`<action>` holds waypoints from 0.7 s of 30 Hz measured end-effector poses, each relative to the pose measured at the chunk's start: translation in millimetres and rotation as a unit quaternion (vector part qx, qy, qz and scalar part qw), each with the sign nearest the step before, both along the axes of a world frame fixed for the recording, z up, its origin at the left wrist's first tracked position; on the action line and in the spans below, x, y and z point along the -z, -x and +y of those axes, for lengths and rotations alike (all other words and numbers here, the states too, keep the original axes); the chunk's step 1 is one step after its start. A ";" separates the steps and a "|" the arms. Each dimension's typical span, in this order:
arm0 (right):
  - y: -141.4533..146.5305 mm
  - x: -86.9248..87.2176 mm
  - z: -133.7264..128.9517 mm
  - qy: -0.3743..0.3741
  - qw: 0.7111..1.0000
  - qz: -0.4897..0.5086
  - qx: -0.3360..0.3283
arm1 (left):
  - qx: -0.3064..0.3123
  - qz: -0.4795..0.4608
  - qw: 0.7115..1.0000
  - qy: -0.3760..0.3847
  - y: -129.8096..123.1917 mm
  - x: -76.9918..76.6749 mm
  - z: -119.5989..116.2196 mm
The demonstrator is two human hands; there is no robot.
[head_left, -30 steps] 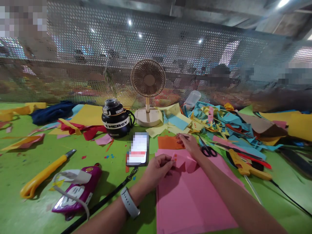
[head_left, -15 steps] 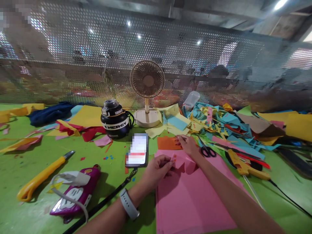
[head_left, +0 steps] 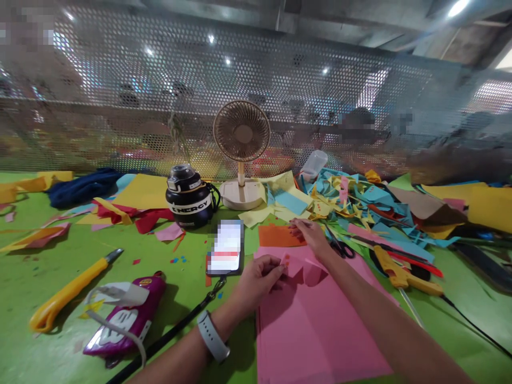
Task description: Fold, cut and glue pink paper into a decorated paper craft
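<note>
My left hand (head_left: 264,274), with a pale watch band on its wrist, pinches a small folded pink paper piece (head_left: 294,266) by its left end. Small orange dots show on that piece near the fingertips. It is held just over a stack of pink paper sheets (head_left: 316,330). Farther back, my right hand (head_left: 310,234) reaches over an orange paper sheet (head_left: 274,236), its fingers a little spread and the tips at the sheet's right end. Whether a tiny scrap lies under those fingertips is too small to tell.
Black scissors (head_left: 343,248) and a yellow glue gun (head_left: 392,272) lie right of the stack. Left are a phone (head_left: 227,248), a purple power bank (head_left: 132,320) and a yellow cutter (head_left: 68,293). Behind stand a black bottle (head_left: 188,213), a fan (head_left: 242,133) and heaped paper scraps (head_left: 344,197).
My right hand has shifted slightly up, and its fingers look a bit more spread over the orange sheet. My left hand keeps its pinch on the pink paper piece.
</note>
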State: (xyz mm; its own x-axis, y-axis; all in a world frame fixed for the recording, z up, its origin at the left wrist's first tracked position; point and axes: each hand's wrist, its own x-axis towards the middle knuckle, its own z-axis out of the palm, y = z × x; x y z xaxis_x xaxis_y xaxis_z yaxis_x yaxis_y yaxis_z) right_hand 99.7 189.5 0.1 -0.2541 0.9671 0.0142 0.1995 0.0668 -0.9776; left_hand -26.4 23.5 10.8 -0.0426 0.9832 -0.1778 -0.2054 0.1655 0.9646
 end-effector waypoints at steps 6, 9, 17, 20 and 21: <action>7.1 -23.0 7.9 0.052 0.999 0.009 -0.015 | 0.000 -0.006 1.000 -0.017 0.6 -0.6 0.5; 17.1 -25.0 11.6 0.063 0.998 0.016 -0.013 | -0.001 0.001 1.000 -0.015 0.7 1.7 1.3; 27.0 -12.6 13.5 0.085 0.996 0.040 0.004 | 0.000 -0.016 1.000 0.002 1.4 6.6 2.1; 25.9 -10.3 12.4 0.080 0.996 0.046 0.003 | 0.002 -0.011 1.000 -0.001 1.4 6.0 2.1; 25.9 -9.5 12.2 0.079 0.996 0.048 0.002 | 0.003 -0.008 1.000 -0.001 1.5 5.7 2.0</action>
State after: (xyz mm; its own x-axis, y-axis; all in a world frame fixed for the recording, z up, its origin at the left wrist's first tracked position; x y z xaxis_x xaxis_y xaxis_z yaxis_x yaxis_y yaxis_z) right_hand 73.7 201.7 9.7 -0.2541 0.9605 -0.1136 0.1054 -0.0892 -0.9904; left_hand -27.9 25.5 5.0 -0.0336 0.9839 -0.1754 -0.2193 0.1640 0.9618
